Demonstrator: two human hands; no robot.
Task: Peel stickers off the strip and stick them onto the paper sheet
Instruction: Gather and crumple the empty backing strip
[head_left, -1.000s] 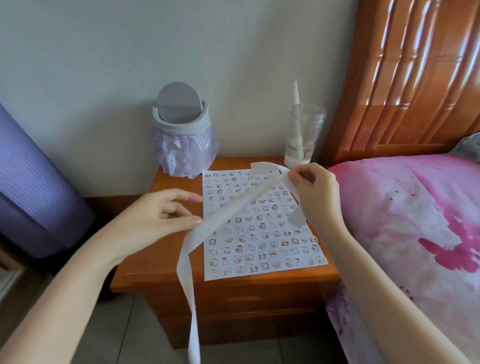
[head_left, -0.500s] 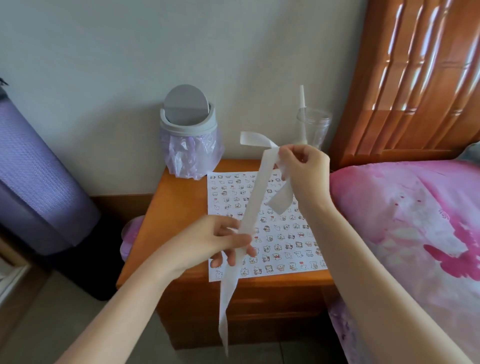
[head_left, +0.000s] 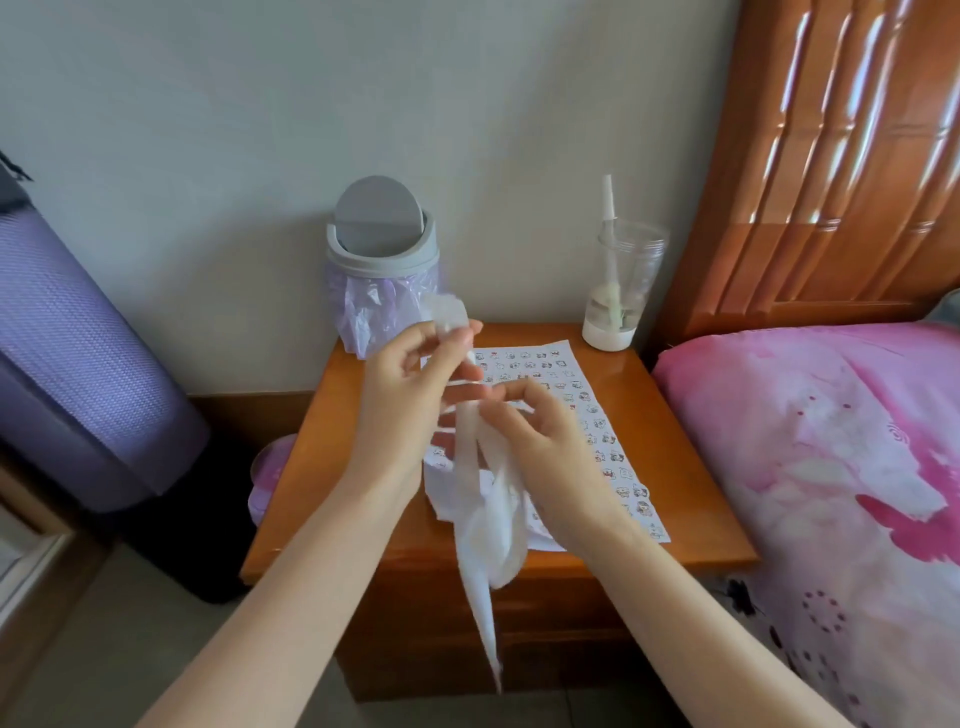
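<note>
**Grip on the strip, held over the paper sheet**

Our left hand pinches the upper end of the strip between thumb and forefinger, and the tip of the strip sticks up, blurred, above the knuckles. Our right hand sits just below it with its fingers curled round the same strip lower down. The blur keeps us from telling which fingers bear on it. From there the strip falls in loose loops and narrows to a tail that hangs past the front edge of the nightstand.

Under both hands the paper sheet lies flat on the nightstand top, covered in rows of small cartoon stickers. Its near left part is hidden behind the strip and our wrists.

At the back left of the top stands a small grey bin with a swing lid and a lilac liner. At the back right stands a clear cup with a white straw and a little pale liquid at the bottom.

To the right is a bed with a pink flowered cover and a wooden headboard. To the left — a purple rolled mat by the wall.
</note>
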